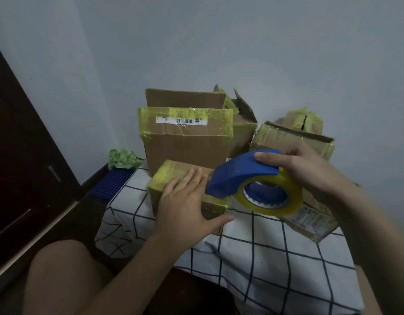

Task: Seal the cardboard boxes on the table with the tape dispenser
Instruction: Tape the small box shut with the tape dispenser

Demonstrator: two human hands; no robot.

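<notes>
Table [264,258]: checked cloth | boxes [187,146]: stacked at rear | small box [173,172]: front, left hand [187,201] flat on top, fingers straight | dispenser [239,171]: right hand [305,164] fingers curled over it, nose seemingly touching small box

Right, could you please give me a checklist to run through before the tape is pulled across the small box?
1. Is the small box steadied? The left hand lies flat on its top: ok.
2. Is the grip firm? The right hand holds the tape dispenser over its blue cover: ok.
3. Is the dispenser's nose at the box's top right edge? Ok.
4. Is the tape end stuck to the box? Cannot tell.
5. Are fingers clear of the nose? The left fingertips lie right beside it: not ok.
6. Does the tape roll hold tape? Ok.
</notes>
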